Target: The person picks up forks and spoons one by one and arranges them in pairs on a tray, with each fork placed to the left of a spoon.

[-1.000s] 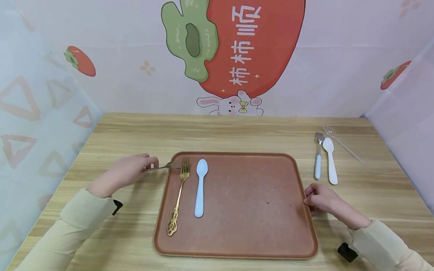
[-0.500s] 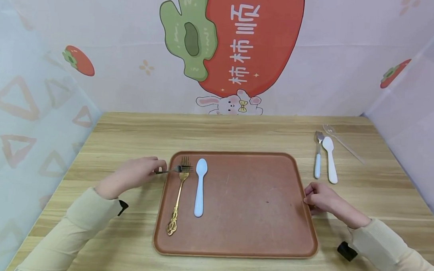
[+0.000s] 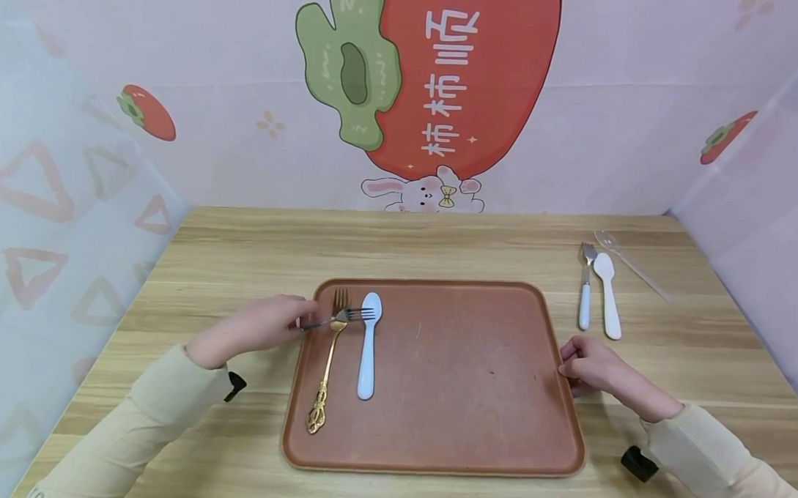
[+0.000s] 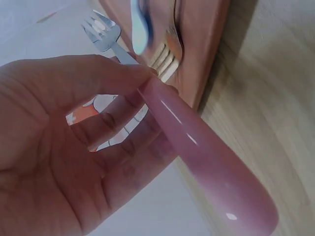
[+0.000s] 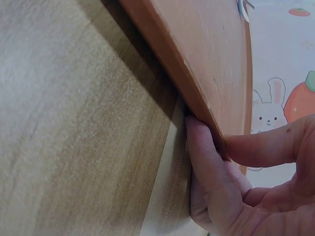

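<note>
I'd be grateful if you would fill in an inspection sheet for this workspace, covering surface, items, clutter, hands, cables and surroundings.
Surface: wood-grain table.
Job's things: brown tray on the table, with a gold fork and a pale spoon lying on it; a pink-handled fork is in hand, and whether its tines touch the pale spoon cannot be told.
Clutter: off the tray's far right corner, a blue-handled fork, a white spoon and a clear spoon.
Left hand: pinches the pink-handled fork.
Right hand: grips the tray's right rim.
Cables: nothing seen.
Surroundings: pale backdrop printed with red fruit and a rabbit.
</note>
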`<control>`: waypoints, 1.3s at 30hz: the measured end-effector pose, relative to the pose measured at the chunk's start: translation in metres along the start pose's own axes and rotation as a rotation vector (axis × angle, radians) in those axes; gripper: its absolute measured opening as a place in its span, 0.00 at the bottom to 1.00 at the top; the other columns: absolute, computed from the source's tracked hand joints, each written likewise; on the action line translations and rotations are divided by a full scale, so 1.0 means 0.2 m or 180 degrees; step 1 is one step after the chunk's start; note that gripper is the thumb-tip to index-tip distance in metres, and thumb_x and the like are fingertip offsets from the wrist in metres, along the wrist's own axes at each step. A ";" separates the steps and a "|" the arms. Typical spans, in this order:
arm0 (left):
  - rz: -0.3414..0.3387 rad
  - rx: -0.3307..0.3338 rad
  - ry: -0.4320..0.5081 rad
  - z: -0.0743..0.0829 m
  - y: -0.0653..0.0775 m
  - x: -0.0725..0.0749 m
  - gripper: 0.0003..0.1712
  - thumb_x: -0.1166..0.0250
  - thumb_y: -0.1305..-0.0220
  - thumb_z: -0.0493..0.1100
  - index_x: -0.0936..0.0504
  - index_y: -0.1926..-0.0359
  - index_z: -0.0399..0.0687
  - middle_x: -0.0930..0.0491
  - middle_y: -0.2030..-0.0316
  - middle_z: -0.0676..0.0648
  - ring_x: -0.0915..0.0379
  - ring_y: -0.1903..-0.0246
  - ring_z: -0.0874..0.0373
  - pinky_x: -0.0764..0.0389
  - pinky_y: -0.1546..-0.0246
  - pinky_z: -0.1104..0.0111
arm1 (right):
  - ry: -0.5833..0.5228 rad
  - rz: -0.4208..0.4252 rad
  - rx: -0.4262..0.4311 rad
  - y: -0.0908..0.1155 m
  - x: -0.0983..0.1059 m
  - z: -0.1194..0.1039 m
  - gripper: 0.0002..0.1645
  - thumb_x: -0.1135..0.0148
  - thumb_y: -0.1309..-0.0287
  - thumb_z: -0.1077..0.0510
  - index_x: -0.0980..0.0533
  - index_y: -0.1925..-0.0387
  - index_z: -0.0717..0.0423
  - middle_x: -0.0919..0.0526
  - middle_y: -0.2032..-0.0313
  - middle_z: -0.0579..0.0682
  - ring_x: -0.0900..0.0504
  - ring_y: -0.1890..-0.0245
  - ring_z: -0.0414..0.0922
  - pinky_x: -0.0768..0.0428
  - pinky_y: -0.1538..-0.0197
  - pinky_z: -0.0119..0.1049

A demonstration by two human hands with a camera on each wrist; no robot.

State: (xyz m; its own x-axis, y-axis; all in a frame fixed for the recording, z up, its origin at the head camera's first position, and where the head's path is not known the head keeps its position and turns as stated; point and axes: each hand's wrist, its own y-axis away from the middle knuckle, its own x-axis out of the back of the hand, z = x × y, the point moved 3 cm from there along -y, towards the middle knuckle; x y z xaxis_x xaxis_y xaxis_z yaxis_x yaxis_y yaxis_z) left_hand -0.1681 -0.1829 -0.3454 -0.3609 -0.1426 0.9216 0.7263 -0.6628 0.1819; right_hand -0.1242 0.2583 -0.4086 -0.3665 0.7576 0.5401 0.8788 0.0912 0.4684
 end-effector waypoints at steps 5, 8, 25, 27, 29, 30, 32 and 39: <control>-0.0142 0.0051 0.0298 0.02 -0.01 -0.02 0.13 0.44 0.48 0.25 0.24 0.66 0.45 0.23 0.71 0.50 0.30 0.71 0.60 0.27 0.73 0.70 | 0.0013 -0.0022 0.0004 0.00 0.00 0.00 0.12 0.47 0.55 0.69 0.33 0.66 0.73 0.28 0.73 0.55 0.24 0.78 0.43 0.18 0.76 0.38; -0.0196 0.0143 0.0409 0.03 -0.02 -0.03 0.14 0.44 0.47 0.25 0.22 0.63 0.44 0.22 0.69 0.50 0.29 0.69 0.61 0.24 0.69 0.69 | 0.0025 -0.0024 0.0006 -0.01 0.00 0.00 0.11 0.47 0.55 0.69 0.33 0.67 0.73 0.28 0.73 0.55 0.24 0.78 0.43 0.18 0.76 0.38; -0.0189 0.0174 0.1021 0.14 -0.05 -0.07 0.16 0.41 0.52 0.26 0.24 0.60 0.41 0.24 0.72 0.50 0.27 0.72 0.62 0.24 0.72 0.74 | 0.0029 -0.0023 0.0063 -0.01 0.00 0.00 0.11 0.46 0.55 0.69 0.33 0.67 0.73 0.28 0.74 0.54 0.24 0.78 0.43 0.18 0.76 0.37; -0.0171 0.0228 0.1083 0.15 -0.06 -0.08 0.15 0.40 0.51 0.27 0.24 0.61 0.41 0.24 0.72 0.50 0.27 0.72 0.63 0.24 0.72 0.74 | 0.0011 -0.0027 0.0056 -0.01 0.00 0.00 0.11 0.46 0.55 0.69 0.33 0.67 0.73 0.28 0.74 0.54 0.24 0.78 0.43 0.18 0.76 0.38; -0.0147 0.0261 0.1139 0.16 -0.06 -0.08 0.14 0.40 0.51 0.27 0.24 0.61 0.41 0.25 0.72 0.50 0.27 0.72 0.63 0.24 0.73 0.74 | -0.0003 -0.0035 0.0044 -0.01 0.00 0.00 0.12 0.46 0.55 0.69 0.33 0.67 0.73 0.28 0.74 0.55 0.24 0.78 0.43 0.18 0.76 0.38; -0.0133 0.0282 0.1164 0.17 -0.06 -0.09 0.13 0.39 0.51 0.28 0.24 0.61 0.41 0.25 0.72 0.51 0.27 0.72 0.63 0.24 0.74 0.74 | -0.0006 -0.0043 0.0043 -0.01 0.00 0.00 0.12 0.47 0.55 0.69 0.33 0.67 0.74 0.28 0.73 0.55 0.24 0.78 0.43 0.18 0.76 0.38; -0.0107 0.0290 0.1202 0.18 -0.07 -0.09 0.13 0.38 0.50 0.29 0.24 0.61 0.40 0.24 0.72 0.51 0.27 0.72 0.62 0.24 0.73 0.73 | -0.0018 -0.0053 0.0021 -0.01 0.00 0.00 0.12 0.47 0.55 0.69 0.33 0.66 0.73 0.28 0.73 0.55 0.24 0.78 0.43 0.18 0.76 0.38; -0.0047 0.0467 0.1356 0.24 -0.08 -0.12 0.14 0.37 0.49 0.31 0.25 0.59 0.40 0.23 0.72 0.52 0.25 0.71 0.62 0.22 0.68 0.71 | -0.0039 -0.0041 0.0083 -0.01 0.00 0.01 0.11 0.47 0.55 0.69 0.33 0.67 0.74 0.28 0.75 0.53 0.25 0.79 0.42 0.18 0.76 0.38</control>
State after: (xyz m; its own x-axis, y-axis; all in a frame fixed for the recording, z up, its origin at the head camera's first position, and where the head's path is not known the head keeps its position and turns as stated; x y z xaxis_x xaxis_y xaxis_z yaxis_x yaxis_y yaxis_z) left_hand -0.1439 -0.1336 -0.3542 -0.5581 -0.4443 0.7008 0.7836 -0.5600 0.2690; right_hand -0.1253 0.2595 -0.4097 -0.3742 0.7641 0.5254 0.8817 0.1177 0.4569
